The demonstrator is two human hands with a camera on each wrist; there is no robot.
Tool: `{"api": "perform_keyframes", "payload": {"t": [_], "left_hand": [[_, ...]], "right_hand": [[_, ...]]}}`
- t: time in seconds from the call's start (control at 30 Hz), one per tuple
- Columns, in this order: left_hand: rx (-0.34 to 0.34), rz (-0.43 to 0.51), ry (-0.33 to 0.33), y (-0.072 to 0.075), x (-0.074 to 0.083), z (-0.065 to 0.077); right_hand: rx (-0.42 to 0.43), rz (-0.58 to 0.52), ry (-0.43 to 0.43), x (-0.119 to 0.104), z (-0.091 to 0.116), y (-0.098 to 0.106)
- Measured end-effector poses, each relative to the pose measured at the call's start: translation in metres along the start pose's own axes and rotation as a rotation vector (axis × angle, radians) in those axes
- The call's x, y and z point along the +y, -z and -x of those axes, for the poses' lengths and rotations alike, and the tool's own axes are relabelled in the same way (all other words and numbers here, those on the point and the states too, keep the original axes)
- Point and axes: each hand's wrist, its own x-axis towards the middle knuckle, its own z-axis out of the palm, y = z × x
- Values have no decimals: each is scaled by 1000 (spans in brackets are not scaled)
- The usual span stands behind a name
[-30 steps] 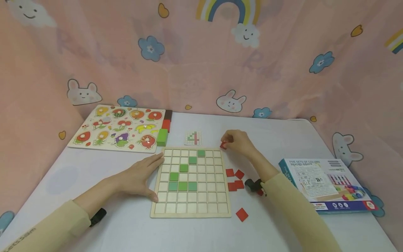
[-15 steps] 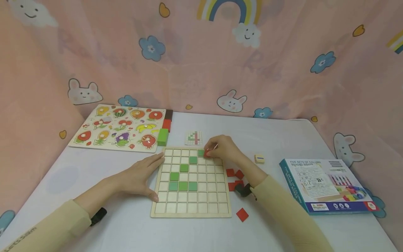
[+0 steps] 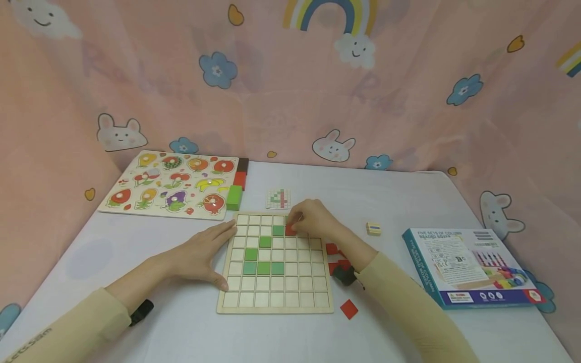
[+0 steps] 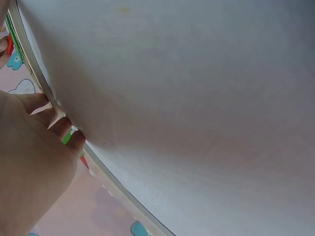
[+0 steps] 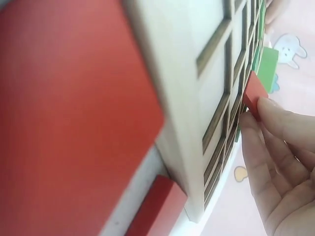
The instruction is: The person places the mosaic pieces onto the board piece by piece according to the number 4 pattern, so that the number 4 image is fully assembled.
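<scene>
A wooden grid board [image 3: 276,300] lies on the white table with several green tiles [image 3: 264,267] set in its squares. My right hand [image 3: 312,218] pinches a red square tile [image 3: 290,230] between thumb and forefinger over the second row, just right of a green tile. In the right wrist view the red tile [image 5: 254,92] stands tilted at the grid. My left hand [image 3: 199,254] rests at the board's left edge with fingers spread, touching the rim. A small pattern card [image 3: 278,199] lies behind the board.
Loose red tiles [image 3: 349,309] lie right of the board. A fruit puzzle board [image 3: 168,185] and a green block [image 3: 234,197] are at the back left. On the right sit a small yellow-and-white block [image 3: 373,229] and a flat box [image 3: 472,267].
My right hand has carried the red tile leftward from beyond the board's back right corner onto the grid's second row. The left hand has stayed in place.
</scene>
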Motion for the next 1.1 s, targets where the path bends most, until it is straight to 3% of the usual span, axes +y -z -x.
{"api": "perform_keyframes", "payload": {"t": [0.7, 0.93, 1.1], "left_hand": [[2, 7, 12, -2, -1, 0], [-3, 4, 15, -3, 0, -2], [1, 6, 13, -3, -1, -2]], "right_hand": [[-50, 40, 8, -3, 0, 0], [-60, 47, -14, 4, 10, 18], [-96, 82, 52, 24, 21, 35]]}}
